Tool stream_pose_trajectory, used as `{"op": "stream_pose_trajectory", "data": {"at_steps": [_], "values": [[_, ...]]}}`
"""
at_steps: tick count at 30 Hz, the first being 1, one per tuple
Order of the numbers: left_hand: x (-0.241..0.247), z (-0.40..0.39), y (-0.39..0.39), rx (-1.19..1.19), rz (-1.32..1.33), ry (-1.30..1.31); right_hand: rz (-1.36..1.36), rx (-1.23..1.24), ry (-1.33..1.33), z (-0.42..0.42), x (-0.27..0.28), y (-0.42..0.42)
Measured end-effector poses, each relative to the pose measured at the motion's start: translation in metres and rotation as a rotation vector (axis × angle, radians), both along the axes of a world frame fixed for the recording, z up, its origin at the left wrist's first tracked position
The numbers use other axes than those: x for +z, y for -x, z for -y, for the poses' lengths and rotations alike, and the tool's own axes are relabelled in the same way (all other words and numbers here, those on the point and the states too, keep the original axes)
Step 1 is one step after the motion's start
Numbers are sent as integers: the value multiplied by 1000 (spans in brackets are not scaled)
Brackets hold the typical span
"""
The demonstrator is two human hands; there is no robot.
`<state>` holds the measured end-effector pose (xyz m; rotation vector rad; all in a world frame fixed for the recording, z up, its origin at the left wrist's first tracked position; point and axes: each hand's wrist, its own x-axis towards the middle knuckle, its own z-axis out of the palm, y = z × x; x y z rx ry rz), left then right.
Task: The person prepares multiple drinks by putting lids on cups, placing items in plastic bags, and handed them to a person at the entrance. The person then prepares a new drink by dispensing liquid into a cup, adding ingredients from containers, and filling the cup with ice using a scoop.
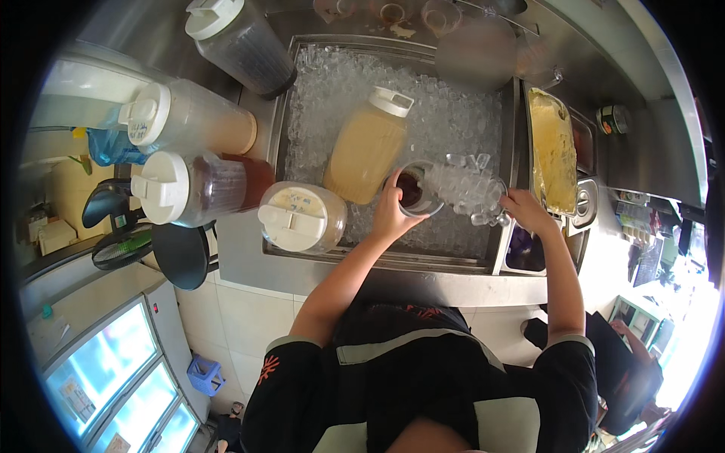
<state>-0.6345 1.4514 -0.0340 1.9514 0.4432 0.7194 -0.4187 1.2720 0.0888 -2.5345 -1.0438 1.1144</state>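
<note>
My left hand (392, 210) grips a clear cup (429, 208) with dark liquid (409, 189) in its bottom. My right hand (527, 209) holds a clear scoop or container heaped with ice cubes (467, 186); the ice hides most of its shape. It is tipped toward the cup, and its ice reaches the cup's mouth. Both hands are over a steel bin of ice (340, 85). In that bin, a pitcher of pale yellow liquid (365, 153) leans on the ice, beyond my left hand.
Left of the bin are a red-brown pitcher (249, 181), a pale-orange one (209, 116), a dark one (243, 56) and another white-lidded pitcher (303, 218). Rightward lie a tray of yellow food (549, 150) and a steel lidded container (586, 204). Another person (623, 362) is at lower right.
</note>
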Motion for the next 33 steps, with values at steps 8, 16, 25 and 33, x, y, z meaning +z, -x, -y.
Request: {"op": "stream_pose_trajectory", "data": {"at_steps": [8,16,25,33], "values": [[-11,5,7,-45,-1,5,146,152,282,-27,45,15],[-12,-2,8,-7,-17,34,-504,-568,189,56,19,44],[-8,-4,11,-6,-141,92,-643,-1256,-186,-102,-231,48],[-30,-3,12,25,10,37,-99,-1001,-433,-100,-266,64]]}}
